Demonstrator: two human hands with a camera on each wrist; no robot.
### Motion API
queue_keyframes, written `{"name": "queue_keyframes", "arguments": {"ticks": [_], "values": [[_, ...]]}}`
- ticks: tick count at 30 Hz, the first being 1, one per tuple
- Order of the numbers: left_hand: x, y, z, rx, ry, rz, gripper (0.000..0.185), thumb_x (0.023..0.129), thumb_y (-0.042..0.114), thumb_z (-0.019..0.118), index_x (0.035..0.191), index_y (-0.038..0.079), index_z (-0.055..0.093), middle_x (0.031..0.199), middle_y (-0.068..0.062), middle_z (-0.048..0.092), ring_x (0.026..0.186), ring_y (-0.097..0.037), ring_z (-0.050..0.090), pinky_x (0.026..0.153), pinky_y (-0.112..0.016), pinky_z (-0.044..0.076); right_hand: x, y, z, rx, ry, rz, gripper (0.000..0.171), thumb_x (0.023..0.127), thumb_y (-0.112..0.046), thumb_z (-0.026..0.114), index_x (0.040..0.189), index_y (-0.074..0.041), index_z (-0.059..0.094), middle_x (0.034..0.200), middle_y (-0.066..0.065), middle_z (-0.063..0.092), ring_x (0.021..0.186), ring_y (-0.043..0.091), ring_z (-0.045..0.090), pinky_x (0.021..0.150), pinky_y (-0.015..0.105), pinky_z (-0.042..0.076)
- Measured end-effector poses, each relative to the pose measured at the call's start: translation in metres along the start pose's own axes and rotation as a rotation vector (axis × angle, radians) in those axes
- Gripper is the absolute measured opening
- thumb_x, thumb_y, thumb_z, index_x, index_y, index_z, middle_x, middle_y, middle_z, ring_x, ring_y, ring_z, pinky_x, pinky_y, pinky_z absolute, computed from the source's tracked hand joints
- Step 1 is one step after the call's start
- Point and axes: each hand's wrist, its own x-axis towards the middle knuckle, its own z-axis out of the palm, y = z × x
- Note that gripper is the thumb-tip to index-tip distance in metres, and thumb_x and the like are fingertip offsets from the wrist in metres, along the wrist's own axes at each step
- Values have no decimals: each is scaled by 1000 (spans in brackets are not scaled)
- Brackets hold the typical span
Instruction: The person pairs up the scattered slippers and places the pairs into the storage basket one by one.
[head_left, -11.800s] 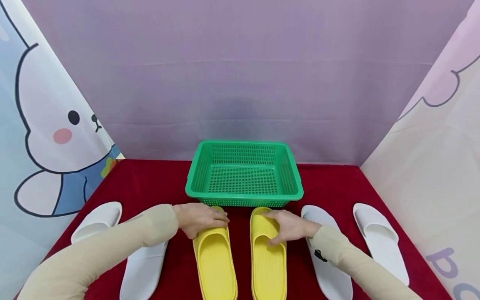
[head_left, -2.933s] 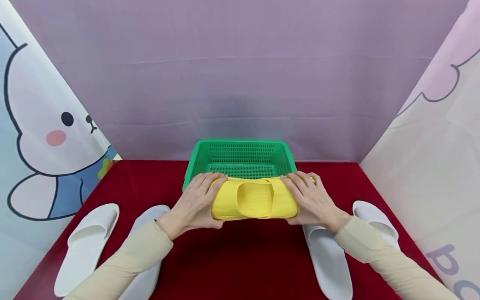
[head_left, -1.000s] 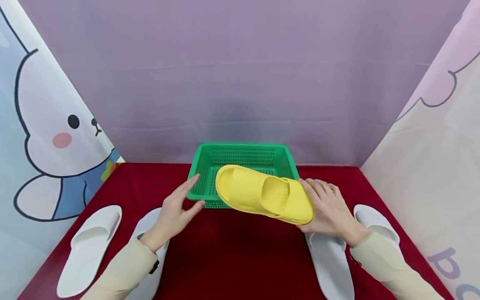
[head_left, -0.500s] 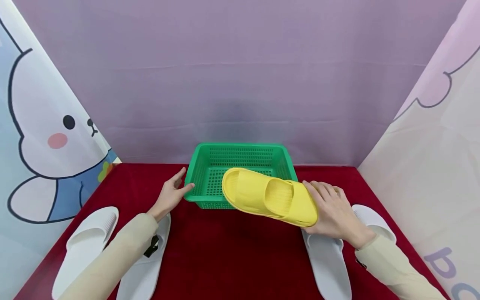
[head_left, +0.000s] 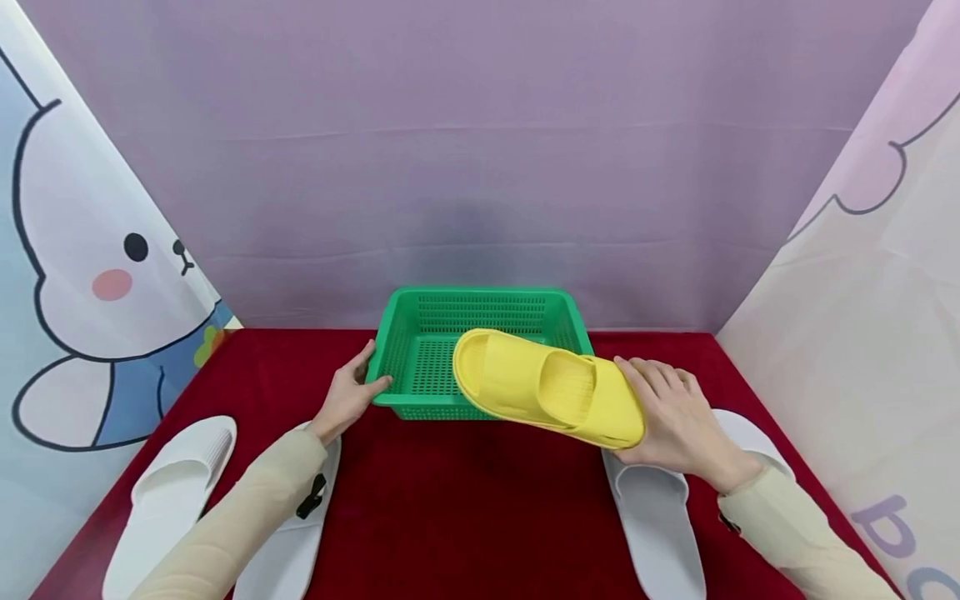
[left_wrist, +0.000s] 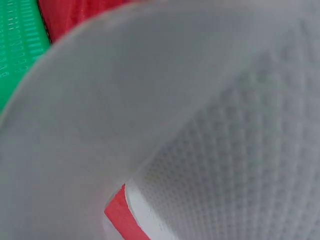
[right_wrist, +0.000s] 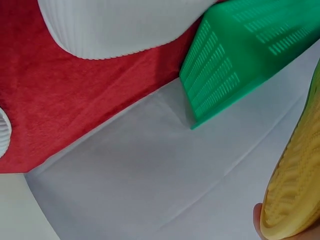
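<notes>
Right hand: the right hand (head_left: 675, 417) held the toe end of the yellow slipper (head_left: 547, 387), with its fingers curled round that end.
Yellow slipper: it was up in the air, tipped a little, and its heel end hung over the near right part of the green basket (head_left: 405, 367). In the right wrist view its bumpy yellow sole (right_wrist: 295, 195) showed at the right edge, with a fingertip just under it.
Left hand: the left hand (head_left: 347, 398) was on the near left corner of the green basket. Its thumb lay against the basket's rim and its fingers were by the side wall. I could not tell how tight the hold was.
Green basket: it sat on the red cloth (head_left: 480, 500) near the back wall. No shoe lay in the part of it that showed.
White slippers on the left: one white slipper (head_left: 168, 500) lay far to the left. Another white slipper (head_left: 288, 550) lay partly under the left sleeve (head_left: 225, 533). The left wrist view was filled by blurry white stuff, close up.
White slippers on the right: one white slipper (head_left: 660, 525) lay just under the right hand. Another white slipper (head_left: 757, 437) lay beside it, partly hidden by the right wrist.
Walls: a purple wall (head_left: 480, 150) stood behind. A bunny picture (head_left: 90, 275) was on the left side.
</notes>
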Motion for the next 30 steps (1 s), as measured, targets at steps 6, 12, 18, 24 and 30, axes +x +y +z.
{"name": "queue_keyframes", "arguments": {"ticks": [6, 12, 18, 24, 30], "values": [[3, 2, 1, -15, 5, -4, 74, 91, 20, 56, 147, 21, 8, 150, -15, 22, 129, -32, 38, 83, -22, 47, 34, 14, 1, 73, -48, 16, 110, 46, -55, 78, 136, -7, 38, 123, 12, 50, 111, 30, 46, 83, 50, 40], [2, 4, 3, 3, 16, -35, 74, 91, 19, 56, 147, 21, 9, 149, -15, 23, 127, -33, 40, 86, -30, 47, 75, 27, 10, 136, -164, 28, 113, 50, -57, 78, 141, -10, 30, 129, 9, 47, 117, 27, 43, 85, 49, 39], [-2, 5, 4, 13, 30, -40, 73, 90, 19, 56, 147, 20, 10, 150, -13, 22, 128, -32, 39, 92, -38, 45, 107, 34, 35, 182, -295, 21, 112, 56, -58, 76, 144, -11, 24, 135, 10, 42, 122, 29, 38, 90, 51, 36], [-5, 5, 0, 33, 52, -32, 72, 90, 16, 56, 147, 19, 11, 149, -14, 24, 127, -33, 40, 90, -38, 46, 126, 35, 67, 247, -306, 10, 112, 57, -57, 76, 144, -12, 23, 136, 9, 41, 122, 30, 38, 90, 52, 36], [-6, 5, -2, 26, 49, -26, 72, 90, 16, 56, 147, 20, 11, 146, -17, 29, 124, -35, 43, 84, -28, 48, 138, 38, 93, 291, -315, 50, 114, 57, -58, 76, 146, -14, 20, 138, 9, 39, 123, 30, 38, 94, 55, 34]]}}
